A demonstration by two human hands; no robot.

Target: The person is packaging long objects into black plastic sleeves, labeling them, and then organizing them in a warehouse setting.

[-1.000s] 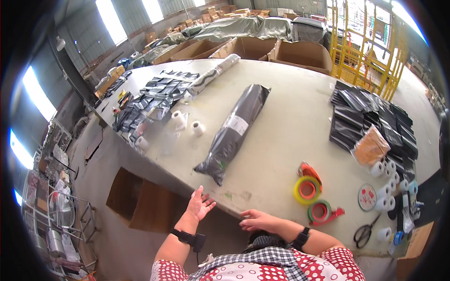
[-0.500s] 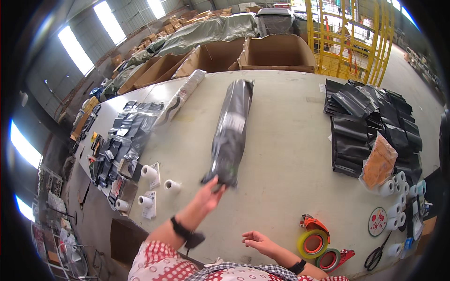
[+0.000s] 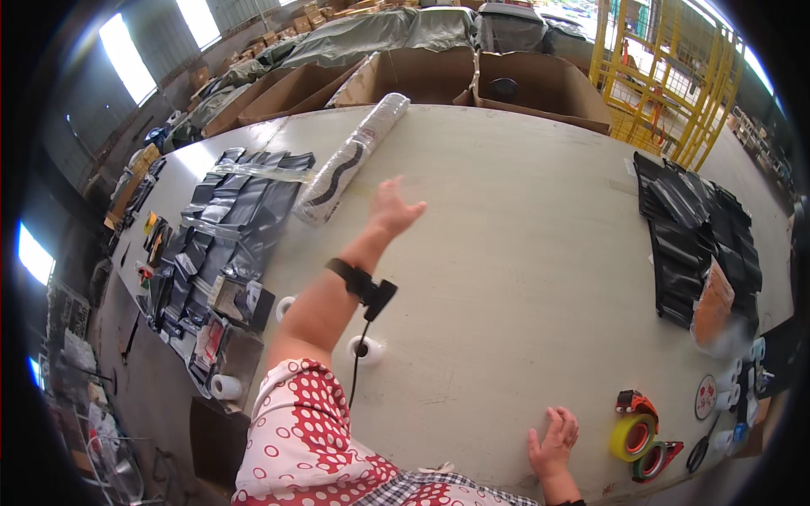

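Note:
My left hand [image 3: 395,209] is stretched out over the middle of the table [image 3: 489,278], empty, with fingers apart. Beyond it, a dark object [image 3: 504,86] shows inside the right-hand cardboard box [image 3: 548,105]; whether it is the black wrapped package I cannot tell. Just left of that hand lies a long roll of clear bubble wrap [image 3: 359,156]. My right hand [image 3: 555,443] holds nothing and rests low over the near part of the table, fingers extended. Closest to it are a yellow tape roll in an orange dispenser [image 3: 633,434] and a red dispenser with green tape [image 3: 656,460].
Black plastic bags [image 3: 245,194] cover the table's left side, and a pile of more black bags [image 3: 700,244] lies at the right, with an orange packet [image 3: 715,304] on it. A white label roll [image 3: 365,350] stands near my left forearm. Scissors [image 3: 698,454] lie at the right. Yellow racks [image 3: 666,93] stand behind.
My left hand has let go of the black wrapped package and reaches farther forward; the package is off the table. My right hand has moved right, and the view has shifted.

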